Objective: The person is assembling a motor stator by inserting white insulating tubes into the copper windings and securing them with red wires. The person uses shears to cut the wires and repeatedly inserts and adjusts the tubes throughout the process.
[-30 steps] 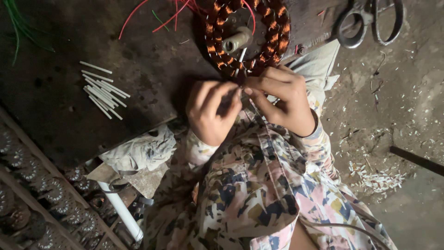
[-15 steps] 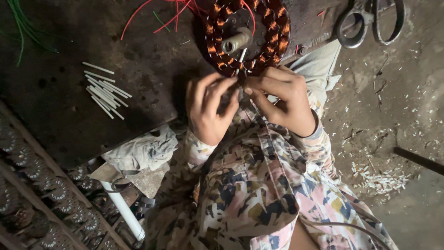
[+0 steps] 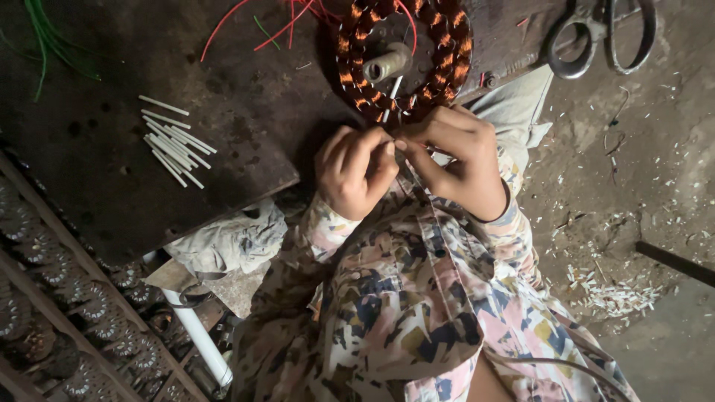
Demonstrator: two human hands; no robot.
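A thin white stick is being pushed into the copper coil ring (image 3: 402, 59).

The stick is pinched by the fingers of the left hand (image 3: 354, 175) and right hand (image 3: 454, 160); next, careful aiming is needed.

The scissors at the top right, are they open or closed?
Cannot tell. Only the two handle loops of the scissors show, close together; the blades are out of frame.

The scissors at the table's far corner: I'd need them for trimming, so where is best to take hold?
Probably by the scissors finger loops, which point toward the floor-side edge of the table and lie unobstructed. Come from that side; the blades run out of view.
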